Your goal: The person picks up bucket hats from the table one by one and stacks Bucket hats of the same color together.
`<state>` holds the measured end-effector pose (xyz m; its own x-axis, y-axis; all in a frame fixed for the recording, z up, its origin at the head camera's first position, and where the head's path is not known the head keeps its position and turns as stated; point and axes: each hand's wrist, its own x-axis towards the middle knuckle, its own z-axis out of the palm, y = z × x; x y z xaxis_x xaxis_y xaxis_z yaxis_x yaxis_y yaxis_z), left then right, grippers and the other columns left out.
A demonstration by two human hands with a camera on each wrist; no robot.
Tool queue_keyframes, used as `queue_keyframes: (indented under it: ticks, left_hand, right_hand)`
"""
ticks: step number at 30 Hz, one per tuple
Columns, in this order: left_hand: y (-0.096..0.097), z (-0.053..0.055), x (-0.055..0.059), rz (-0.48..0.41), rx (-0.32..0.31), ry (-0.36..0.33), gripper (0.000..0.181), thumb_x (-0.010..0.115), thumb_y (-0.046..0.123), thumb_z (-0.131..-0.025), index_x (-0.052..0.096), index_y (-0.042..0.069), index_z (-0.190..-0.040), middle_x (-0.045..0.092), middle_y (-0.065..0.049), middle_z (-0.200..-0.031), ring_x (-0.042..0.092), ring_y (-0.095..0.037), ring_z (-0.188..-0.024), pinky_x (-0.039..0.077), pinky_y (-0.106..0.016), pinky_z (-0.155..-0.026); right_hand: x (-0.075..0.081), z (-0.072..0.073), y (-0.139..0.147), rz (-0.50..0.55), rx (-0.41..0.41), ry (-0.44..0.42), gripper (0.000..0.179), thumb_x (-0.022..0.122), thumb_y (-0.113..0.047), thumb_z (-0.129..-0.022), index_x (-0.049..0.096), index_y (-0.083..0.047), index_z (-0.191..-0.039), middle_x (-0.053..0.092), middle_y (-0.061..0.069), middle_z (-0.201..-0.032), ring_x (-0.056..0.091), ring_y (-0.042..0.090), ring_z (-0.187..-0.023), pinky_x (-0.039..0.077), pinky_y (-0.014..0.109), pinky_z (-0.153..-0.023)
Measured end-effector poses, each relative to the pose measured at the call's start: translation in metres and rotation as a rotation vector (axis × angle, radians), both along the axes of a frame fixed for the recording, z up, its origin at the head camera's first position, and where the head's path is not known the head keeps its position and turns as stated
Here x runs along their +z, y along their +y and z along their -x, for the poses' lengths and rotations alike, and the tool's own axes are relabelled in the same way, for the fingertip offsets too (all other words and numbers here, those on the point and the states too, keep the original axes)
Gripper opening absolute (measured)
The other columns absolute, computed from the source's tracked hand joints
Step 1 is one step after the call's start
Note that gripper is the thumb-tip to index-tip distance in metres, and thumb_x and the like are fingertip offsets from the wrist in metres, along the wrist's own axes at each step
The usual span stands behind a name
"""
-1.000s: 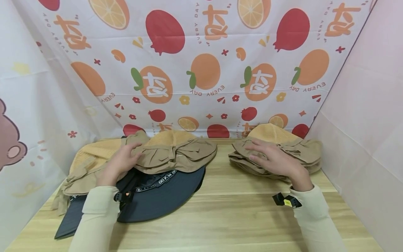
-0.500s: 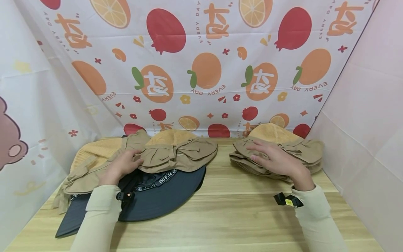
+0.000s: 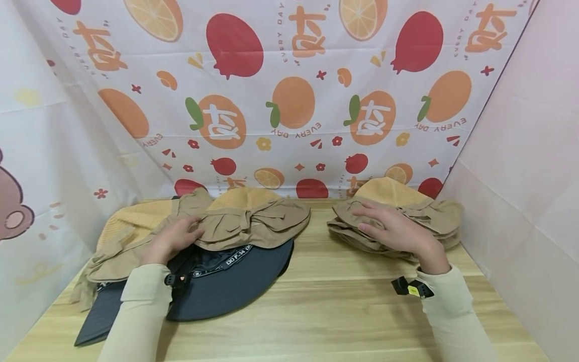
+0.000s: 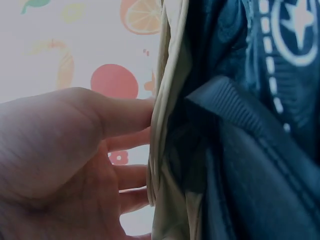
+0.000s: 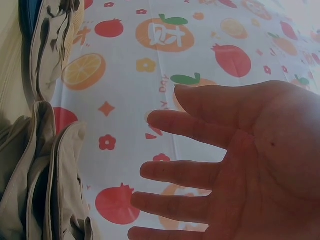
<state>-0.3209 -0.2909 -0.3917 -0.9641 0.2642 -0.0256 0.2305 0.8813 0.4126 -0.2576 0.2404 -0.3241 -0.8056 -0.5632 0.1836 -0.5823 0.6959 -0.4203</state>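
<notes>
In the head view my left hand point(image 3: 174, 239) is at the left end of a tan-and-yellow sun hat point(image 3: 246, 218) with a bow. The left wrist view has the thumb and fingertips right at the layered edge of the tan brim point(image 4: 162, 130), all on one side of it. That hat lies over a navy hat point(image 3: 235, 286) with white lettering inside. My right hand point(image 3: 395, 226) is spread above a stack of tan-and-yellow hats point(image 3: 439, 221). In the right wrist view its fingers are extended with nothing between them, apart from the stacked brims point(image 5: 52, 180).
Another tan-and-yellow hat point(image 3: 131, 226) lies at the left, over a navy brim point(image 3: 101, 311). A fruit-print cloth point(image 3: 294, 161) hangs behind the wooden table point(image 3: 325, 317), with pale cloth walls point(image 3: 520, 166) at both sides.
My left hand has come down slightly to the edge of the middle hat. The right hand stays over its stack, and the hats look unmoved.
</notes>
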Motion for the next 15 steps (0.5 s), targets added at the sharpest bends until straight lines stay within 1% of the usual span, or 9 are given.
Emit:
queue_keyframes:
  ticks: [2,4,8,13,15]
  left_hand:
    - [-0.0007,0.0011,-0.0002,0.035,-0.005,-0.006,0.055,0.057,0.019,-0.104,0.044,-0.016,-0.145,0.046,-0.043,-0.145,0.043,-0.062,-0.134,0.037,-0.071,-0.109]
    - [-0.0014,0.0030,0.0001,0.051,-0.007,-0.012,0.057,0.057,0.020,-0.105,0.043,-0.016,-0.146,0.046,-0.043,-0.145,0.042,-0.063,-0.134,0.036,-0.072,-0.109]
    - [0.0001,0.0042,0.0025,0.050,-0.013,-0.003,0.056,0.059,0.020,-0.104,0.044,-0.016,-0.145,0.048,-0.044,-0.143,0.044,-0.063,-0.132,0.037,-0.072,-0.107]
    - [0.0036,0.0025,0.0037,0.038,-0.010,-0.008,0.054,0.058,0.018,-0.103,0.046,-0.015,-0.145,0.049,-0.043,-0.143,0.046,-0.061,-0.133,0.039,-0.071,-0.107]
    - [0.0048,0.0021,0.0038,0.032,-0.018,-0.005,0.053,0.059,0.018,-0.103,0.048,-0.015,-0.144,0.051,-0.042,-0.142,0.049,-0.059,-0.131,0.041,-0.070,-0.106]
  right_hand:
    - [0.0009,0.0003,-0.0008,-0.002,0.005,0.005,0.039,0.055,-0.020,-0.108,0.060,-0.004,-0.143,0.045,0.026,-0.157,0.044,0.047,-0.145,0.041,0.063,-0.113]
    - [0.0021,0.0005,-0.0016,-0.005,0.008,0.012,0.038,0.055,-0.019,-0.107,0.060,-0.003,-0.142,0.046,0.026,-0.157,0.046,0.046,-0.144,0.042,0.062,-0.112]
    - [0.0039,0.0002,-0.0022,-0.008,-0.005,0.010,0.038,0.057,-0.017,-0.107,0.060,-0.003,-0.142,0.047,0.026,-0.156,0.045,0.046,-0.144,0.040,0.063,-0.113]
    - [0.0036,-0.0003,-0.0022,-0.008,-0.020,-0.007,0.039,0.056,-0.020,-0.107,0.060,-0.003,-0.143,0.045,0.027,-0.157,0.041,0.047,-0.147,0.038,0.064,-0.115]
    - [0.0027,-0.0002,-0.0021,-0.007,-0.021,-0.011,0.039,0.056,-0.019,-0.107,0.060,-0.004,-0.143,0.045,0.026,-0.157,0.040,0.047,-0.148,0.038,0.064,-0.115]
